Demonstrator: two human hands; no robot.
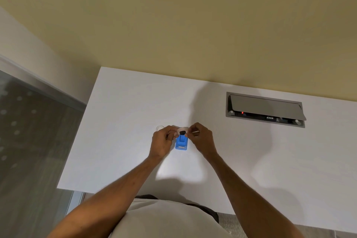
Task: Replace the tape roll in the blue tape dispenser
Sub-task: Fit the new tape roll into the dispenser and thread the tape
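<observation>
The blue tape dispenser (181, 143) stands on the white desk (123, 141), its cutter end toward me. Just above its far end, a whitish tape roll with a black core (182, 132) is pinched between both hands. My left hand (162, 141) grips the roll's left side and my right hand (201, 138) grips its right side, fingers curled. A second, clear ring-shaped roll (160, 128) lies on the desk just beyond my left hand, partly hidden by my fingers.
A grey recessed cable box (265, 109) with its lid tilted open sits in the desk at the back right. The desk's left edge drops to a grey floor (29, 150). A yellow wall (173, 25) runs behind the desk.
</observation>
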